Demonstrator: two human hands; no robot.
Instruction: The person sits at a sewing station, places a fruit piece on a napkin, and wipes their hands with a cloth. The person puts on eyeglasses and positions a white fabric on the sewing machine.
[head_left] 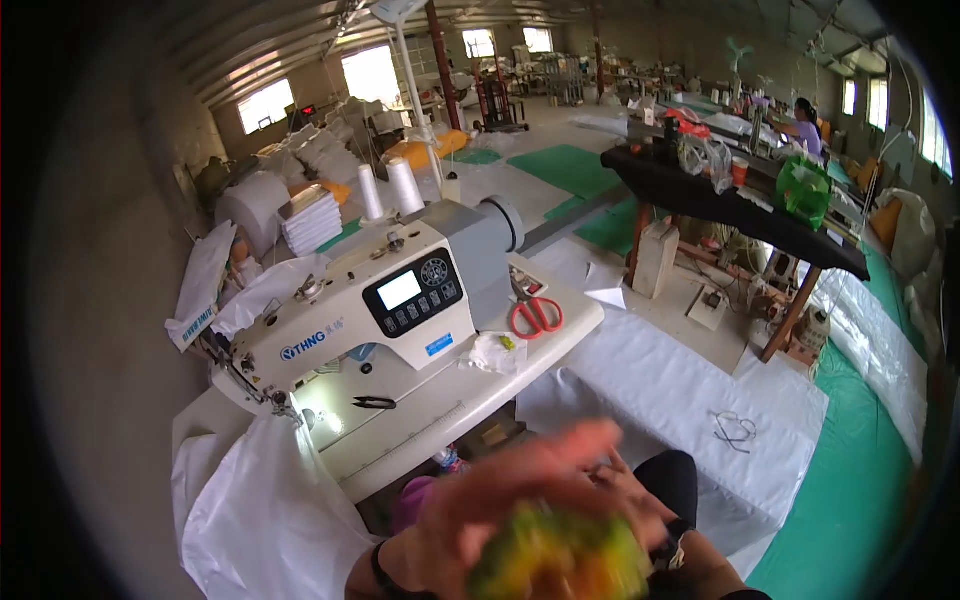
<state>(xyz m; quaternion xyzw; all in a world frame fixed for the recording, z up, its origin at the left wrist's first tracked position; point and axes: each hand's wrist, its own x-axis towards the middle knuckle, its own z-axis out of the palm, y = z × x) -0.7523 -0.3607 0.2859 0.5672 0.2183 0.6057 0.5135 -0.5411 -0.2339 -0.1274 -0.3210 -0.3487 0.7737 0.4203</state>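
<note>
Blurred by motion, my left hand (500, 490) and right hand (630, 495) come together above my lap, a rounded green-and-yellow thing (560, 555) at them, low in the frame and close to the lens. Its mottled surface is too smeared to identify; whether my fingers are spread, pressed together or pinching it, I cannot tell.

Beside me, a smooth white sewing machine (365, 300) with a lit screen stands on a pale, rounded-edged tabletop (450, 402), where red-handled scissors (536, 318), small black snips (374, 403) and a crumpled white scrap (490, 352) lie. Glossy white sheeting (270, 510) hangs in soft folds below the needle end. Two tapered thread cones (404, 187) stand behind the machine.

Beyond, green sheeting (565, 168) covers parts of the workshop floor, and a co-worker (806, 132) in lavender sits at the far right.
</note>
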